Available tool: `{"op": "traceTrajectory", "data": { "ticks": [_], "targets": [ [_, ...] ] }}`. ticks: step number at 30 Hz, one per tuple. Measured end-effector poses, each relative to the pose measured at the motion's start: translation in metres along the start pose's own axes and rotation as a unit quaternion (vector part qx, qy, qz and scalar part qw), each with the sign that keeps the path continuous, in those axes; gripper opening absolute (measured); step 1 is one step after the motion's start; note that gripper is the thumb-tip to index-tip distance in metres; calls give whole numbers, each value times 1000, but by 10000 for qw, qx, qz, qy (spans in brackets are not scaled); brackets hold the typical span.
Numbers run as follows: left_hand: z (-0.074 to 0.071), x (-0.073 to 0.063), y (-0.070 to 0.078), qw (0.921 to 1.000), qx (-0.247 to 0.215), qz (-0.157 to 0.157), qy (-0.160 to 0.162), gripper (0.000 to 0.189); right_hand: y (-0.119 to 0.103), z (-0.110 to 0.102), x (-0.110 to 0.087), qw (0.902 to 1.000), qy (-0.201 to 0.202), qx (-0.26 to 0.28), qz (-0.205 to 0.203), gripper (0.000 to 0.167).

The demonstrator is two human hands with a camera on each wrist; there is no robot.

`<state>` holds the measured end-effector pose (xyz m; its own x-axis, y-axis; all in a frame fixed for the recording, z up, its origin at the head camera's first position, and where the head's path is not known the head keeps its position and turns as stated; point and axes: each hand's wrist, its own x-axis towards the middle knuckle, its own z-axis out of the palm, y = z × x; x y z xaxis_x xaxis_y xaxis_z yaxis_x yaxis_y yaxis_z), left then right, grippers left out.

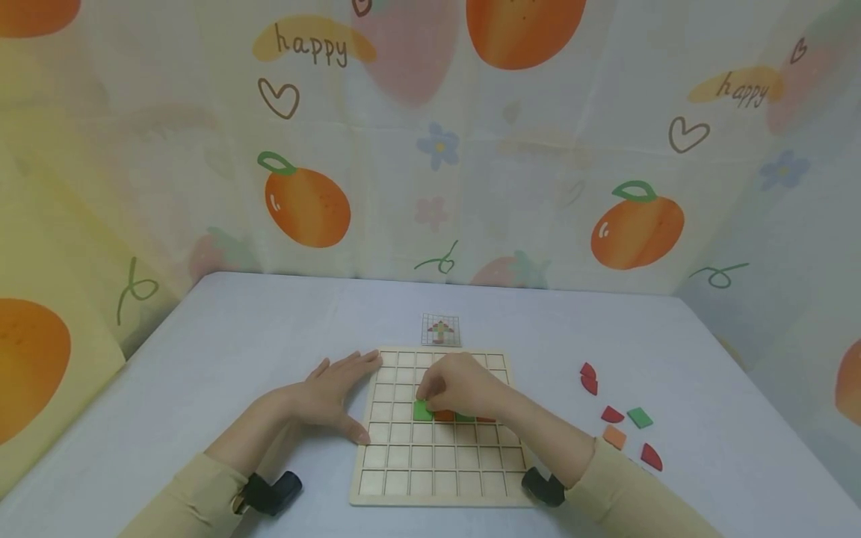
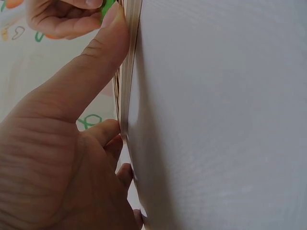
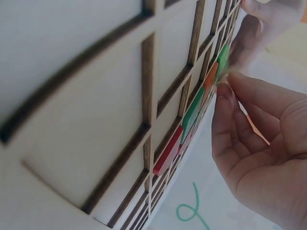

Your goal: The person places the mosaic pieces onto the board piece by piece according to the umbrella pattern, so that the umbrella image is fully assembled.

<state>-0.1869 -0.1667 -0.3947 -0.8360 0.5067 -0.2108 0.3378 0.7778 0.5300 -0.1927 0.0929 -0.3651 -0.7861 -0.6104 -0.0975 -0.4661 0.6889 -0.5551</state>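
A wooden grid board (image 1: 403,482) lies on the table. My left hand (image 1: 329,396) is spread along its left edge, the thumb touching the side near the middle and the other fingers at the top left corner. Over the board, my right hand (image 1: 464,381) pinches with thumb and forefinger at a green square tile (image 1: 422,411) in the middle row. To its right along that row follow an orange tile (image 3: 210,76), another green tile (image 3: 193,115) and a red piece (image 3: 168,151). In the head view the right hand partly covers this row.
A small pattern card (image 1: 441,329) lies beyond the board's far edge. On the table to the right are several loose pieces: red quarter-rounds (image 1: 651,456), an orange square (image 1: 614,436) and a green square (image 1: 640,418). A fruit-printed cloth (image 1: 377,149) hangs behind.
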Motion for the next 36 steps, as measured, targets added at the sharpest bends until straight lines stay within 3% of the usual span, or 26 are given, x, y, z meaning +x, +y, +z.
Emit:
{"op": "traceTrajectory", "data": {
  "ticks": [9,19,29,36],
  "targets": [
    [0,1,-2,10000,41,10,5,120,4,-3,2,9998,60,92,141,10],
    [0,0,2,10000,-10,-18,10,120,14,-22,-2,9979,390,278,434,11],
    [0,1,1,10000,31,7,31,120,38,-53,-17,9930,949,348,603,18],
    [0,1,2,10000,50,17,19,120,66,-77,-30,9868,1186,420,1023,22]
  ]
}}
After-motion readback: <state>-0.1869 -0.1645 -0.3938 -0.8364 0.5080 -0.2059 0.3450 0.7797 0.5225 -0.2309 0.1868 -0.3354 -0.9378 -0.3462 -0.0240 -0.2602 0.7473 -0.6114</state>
